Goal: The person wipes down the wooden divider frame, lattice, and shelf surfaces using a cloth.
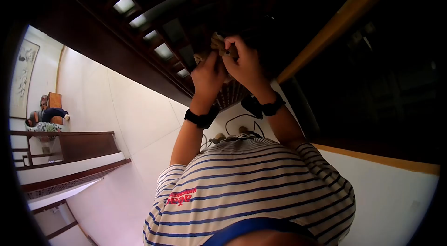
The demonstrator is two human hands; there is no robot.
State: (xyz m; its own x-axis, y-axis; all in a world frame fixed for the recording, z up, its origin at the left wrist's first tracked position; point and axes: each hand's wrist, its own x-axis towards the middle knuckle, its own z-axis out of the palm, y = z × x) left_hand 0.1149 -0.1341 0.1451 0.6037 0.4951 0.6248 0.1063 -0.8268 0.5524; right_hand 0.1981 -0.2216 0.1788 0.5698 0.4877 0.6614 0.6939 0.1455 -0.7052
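Observation:
A crumpled brown cloth (217, 42) is bunched between my two hands, against a dark wooden lattice (156, 36). My left hand (208, 80) is closed with its fingers curled at the cloth, and part of the cloth pokes out on its left side. My right hand (243, 61) pinches the cloth's upper part, thumb and index finger bent together. The two hands nearly touch. Deep shadow hides much of the lattice around them and whatever lies behind the cloth. A black band sits on each wrist.
A yellowish wooden bar (337, 22) slants across the dark upper right. Below my hands, a thin dark cable (240, 116) loops near my shoes on the pale floor (139, 106). Far left, another person (46, 118) sits near a dark wooden cabinet (86, 148).

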